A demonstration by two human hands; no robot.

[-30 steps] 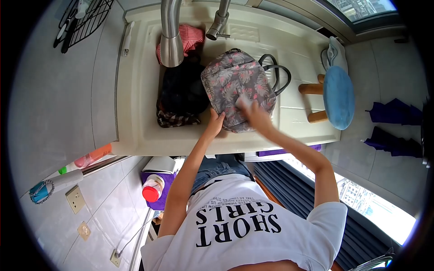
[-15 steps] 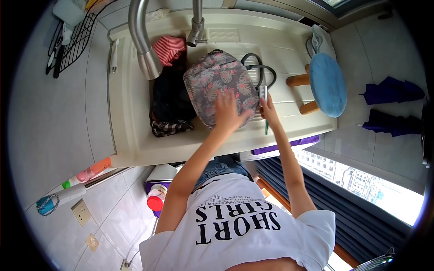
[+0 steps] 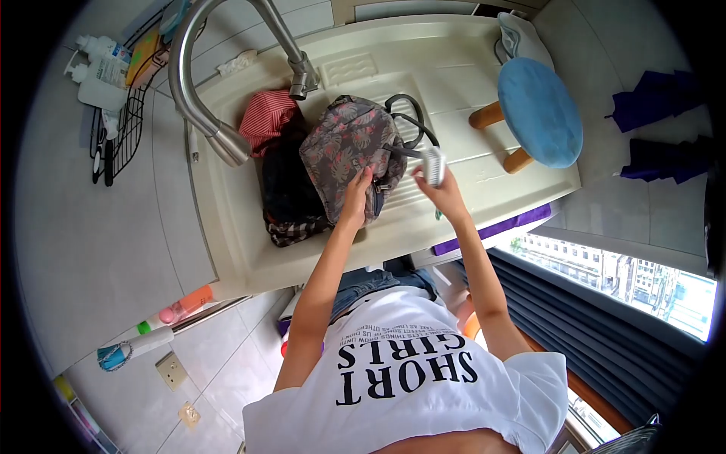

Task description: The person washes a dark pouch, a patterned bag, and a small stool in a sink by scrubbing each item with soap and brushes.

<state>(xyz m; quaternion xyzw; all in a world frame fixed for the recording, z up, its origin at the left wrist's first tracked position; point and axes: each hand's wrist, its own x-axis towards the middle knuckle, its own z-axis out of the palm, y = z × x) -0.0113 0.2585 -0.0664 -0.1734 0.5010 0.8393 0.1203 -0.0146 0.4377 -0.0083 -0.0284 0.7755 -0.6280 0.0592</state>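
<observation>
A grey backpack with a pink leaf pattern leans in the cream sink, its dark straps trailing to the right and a zipper showing on its near side. My left hand grips the near edge of the backpack. My right hand is wrapped round a brush with white bristles, held bristles up just right of the backpack. Left of the backpack, dark cloth and a red striped cloth lie in the basin.
The faucet arches over the basin's left side. A blue-topped stool lies tipped at the right. Bottles and a wire rack are at the upper left. Purple cloth hangs by the front edge.
The backpack has tilted, bringing its zipper side into view. My left hand has gone from lying spread on its face to holding its edge. The brush is turned bristles up. The view has shifted.
</observation>
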